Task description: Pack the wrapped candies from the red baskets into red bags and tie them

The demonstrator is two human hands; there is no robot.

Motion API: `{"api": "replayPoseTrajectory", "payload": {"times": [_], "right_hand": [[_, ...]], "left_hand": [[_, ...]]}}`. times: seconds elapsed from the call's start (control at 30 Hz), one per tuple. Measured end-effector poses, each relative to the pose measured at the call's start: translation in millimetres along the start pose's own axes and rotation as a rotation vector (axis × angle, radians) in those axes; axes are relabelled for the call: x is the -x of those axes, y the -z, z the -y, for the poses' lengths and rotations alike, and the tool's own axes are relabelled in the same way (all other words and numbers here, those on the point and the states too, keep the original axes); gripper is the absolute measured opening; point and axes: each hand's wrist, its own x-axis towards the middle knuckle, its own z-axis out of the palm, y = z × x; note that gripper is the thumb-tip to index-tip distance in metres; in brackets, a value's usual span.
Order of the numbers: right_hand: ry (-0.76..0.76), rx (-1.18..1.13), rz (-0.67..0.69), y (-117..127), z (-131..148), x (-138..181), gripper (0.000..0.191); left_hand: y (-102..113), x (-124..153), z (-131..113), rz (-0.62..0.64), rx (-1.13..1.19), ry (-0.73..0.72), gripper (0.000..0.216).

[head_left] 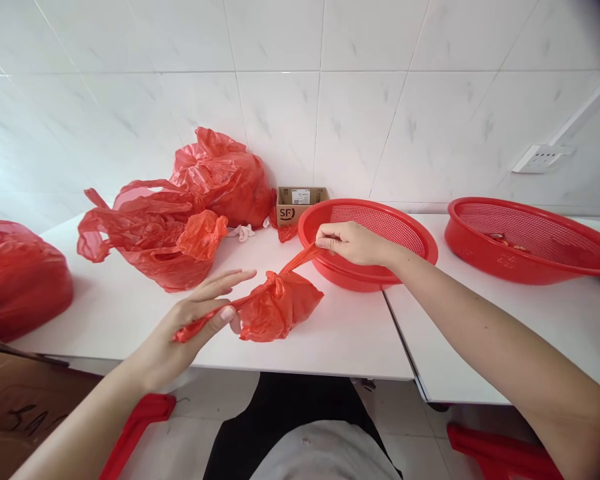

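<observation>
A small red plastic bag, knotted at the top, lies on the white table in front of me. My left hand pinches one twisted handle of the bag between thumb and fingers, with the index finger stretched out. My right hand pinches the other handle and holds it taut toward the right, just in front of a round red mesh basket.
An open red bag and a full one sit at the back left; another red bag lies at the far left. A small cardboard box stands by the wall. A second red basket rests on the right table.
</observation>
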Motion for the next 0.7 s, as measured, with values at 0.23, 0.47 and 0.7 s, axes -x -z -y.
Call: {"api": "replayPoseTrajectory", "payload": {"times": [0.23, 0.47, 0.7], "right_hand": [[0.200, -0.459, -0.056, 7, 55, 0, 0.012], [0.256, -0.352, -0.068, -33, 97, -5, 0.008], [0.106, -0.186, -0.086, -40, 84, 14, 0.016]], "left_hand": [[-24, -34, -25, 0.037, 0.835, 0.340, 0.031], [-43, -41, -42, 0.105, 0.663, 0.341, 0.022], [-39, -41, -31, -0.093, 0.693, 0.255, 0.027]]}}
